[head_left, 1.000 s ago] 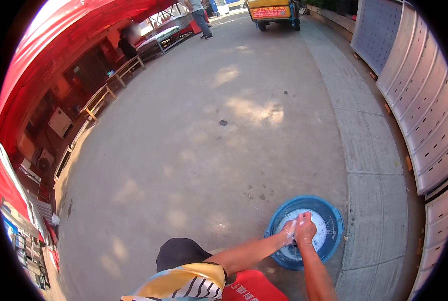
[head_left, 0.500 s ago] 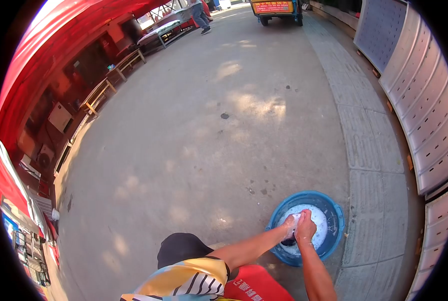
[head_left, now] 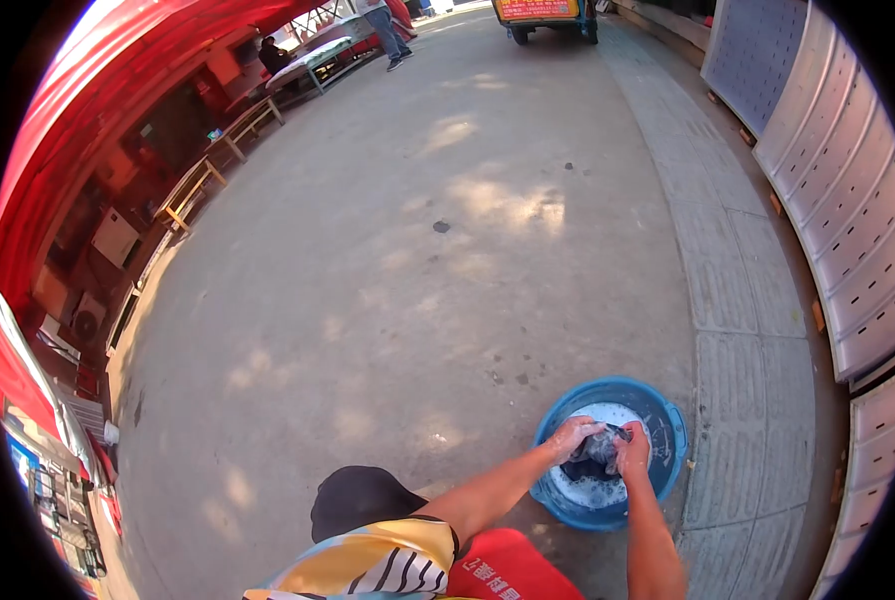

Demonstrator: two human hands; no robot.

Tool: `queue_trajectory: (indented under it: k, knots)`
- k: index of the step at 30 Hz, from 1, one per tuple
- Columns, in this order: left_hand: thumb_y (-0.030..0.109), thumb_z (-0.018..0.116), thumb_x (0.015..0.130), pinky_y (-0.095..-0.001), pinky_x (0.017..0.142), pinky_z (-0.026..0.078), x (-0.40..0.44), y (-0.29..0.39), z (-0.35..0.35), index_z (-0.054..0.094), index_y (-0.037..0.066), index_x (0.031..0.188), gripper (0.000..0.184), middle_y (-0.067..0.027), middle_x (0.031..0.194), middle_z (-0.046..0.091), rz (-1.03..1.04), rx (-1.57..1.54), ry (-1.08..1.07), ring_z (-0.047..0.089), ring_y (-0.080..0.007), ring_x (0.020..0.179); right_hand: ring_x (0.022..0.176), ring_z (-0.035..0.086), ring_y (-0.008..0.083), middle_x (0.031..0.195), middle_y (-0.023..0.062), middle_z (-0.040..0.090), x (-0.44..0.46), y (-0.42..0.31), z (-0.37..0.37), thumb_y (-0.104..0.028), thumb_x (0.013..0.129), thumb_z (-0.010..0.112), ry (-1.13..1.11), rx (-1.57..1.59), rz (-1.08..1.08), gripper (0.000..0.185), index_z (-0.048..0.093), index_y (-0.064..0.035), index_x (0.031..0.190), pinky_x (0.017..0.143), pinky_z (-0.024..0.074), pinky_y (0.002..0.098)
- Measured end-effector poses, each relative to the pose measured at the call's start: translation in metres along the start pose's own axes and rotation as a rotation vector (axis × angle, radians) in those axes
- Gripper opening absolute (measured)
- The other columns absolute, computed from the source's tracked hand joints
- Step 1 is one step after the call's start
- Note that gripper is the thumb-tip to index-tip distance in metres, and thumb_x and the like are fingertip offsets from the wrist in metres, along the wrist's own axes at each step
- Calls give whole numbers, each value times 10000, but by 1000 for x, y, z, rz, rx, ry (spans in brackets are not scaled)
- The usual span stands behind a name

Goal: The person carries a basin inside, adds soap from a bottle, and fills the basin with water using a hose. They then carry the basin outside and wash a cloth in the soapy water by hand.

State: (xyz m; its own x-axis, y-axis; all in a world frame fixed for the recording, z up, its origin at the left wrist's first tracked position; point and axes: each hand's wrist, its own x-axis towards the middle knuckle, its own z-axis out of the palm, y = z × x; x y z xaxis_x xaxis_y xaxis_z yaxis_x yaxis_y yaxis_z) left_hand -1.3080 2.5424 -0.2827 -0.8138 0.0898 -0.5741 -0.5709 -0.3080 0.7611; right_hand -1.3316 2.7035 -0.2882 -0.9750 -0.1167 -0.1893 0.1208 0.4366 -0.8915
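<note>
Nearest, a yellow, white and black striped garment and a red cloth with white lettering fill the bottom of the view. Just beyond, the left hand and right hand are over the blue basin, inside its rim. A wet dark cloth is between them, above and partly in the white suds. The left grip pinches the cloth's upper left side; the right grip is closed on its right side, fingers curled in.

Half a second ago the hands were pressed together, hiding most of the cloth; now they have parted and it shows between them. I judge that the work has passed from rubbing in a bunch to handling the cloth more opened out.

The basin stands on the concrete ground, near its right edge, where a paved strip begins. Past that strip are pale metal panels. Farther off, wooden benches line the left edge of the ground, and a standing person and an orange cart are at its far end
</note>
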Motion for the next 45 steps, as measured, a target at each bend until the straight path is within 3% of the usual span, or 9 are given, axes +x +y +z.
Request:
queue_trajectory:
  k: [3,8,20,24,27,30,36,40,45]
  knots:
    - [471,538,835,-318,504,370,10,-2,4,520,134,673,374,3,609,482,-90,-307,133,424,-128,515,669,578,395,694,189,589,-48,-75,37,-199,818,558,9,-394,-343,182,474,-138,968,557,434,439]
    - [518,401,883,-373,781,436,-47,27,71,538,98,1036,467,-84,951,580,-280,-484,65,539,-222,903,564,574,367,564,137,573,-9,-61,11,-296,885,452,206,-545,-138,169,443,-128,906,503,411,480]
    - [351,372,922,-395,848,422,4,-3,21,518,96,1021,310,-88,985,563,-43,-341,-246,525,-222,959,560,585,353,623,143,597,-33,-86,31,-285,888,422,221,-500,-366,185,466,-128,975,501,430,482]
    - [250,487,884,-375,823,448,-39,54,56,525,37,1013,252,-100,968,575,-300,-408,-216,553,-219,916,723,620,294,765,159,631,4,-46,-17,-334,863,498,216,-466,179,258,526,-96,958,623,472,402]
    - [209,568,845,-373,815,465,-2,29,4,531,22,986,237,-110,954,580,-65,-295,-208,571,-229,900,774,610,205,838,128,624,7,-43,-48,-328,815,595,-387,512,519,317,574,-57,977,678,473,338]
    - [230,577,843,-373,786,484,1,30,-1,530,25,984,254,-96,947,582,-94,-287,-136,582,-225,880,778,566,134,843,72,599,6,-39,-36,-294,781,646,-459,379,348,359,579,-6,984,680,471,297]
    - [441,514,856,-442,773,458,-7,35,18,547,77,925,373,-92,887,584,-331,-320,190,581,-245,853,629,576,393,651,159,601,-44,-82,45,-329,842,521,112,-444,-211,270,465,-141,1027,568,426,478]
    - [540,421,859,-450,829,415,-35,32,67,514,87,936,470,-111,925,581,-380,-141,306,531,-271,969,580,590,366,613,152,596,-11,-74,8,-326,895,416,165,-543,105,252,453,-133,1051,517,442,477]
    - [497,449,864,-477,907,363,3,3,10,458,80,1183,525,-111,1173,507,-144,-322,-203,467,-245,1103,629,598,367,668,153,616,-34,-83,45,-322,883,445,275,-355,-329,235,502,-123,995,563,458,454]
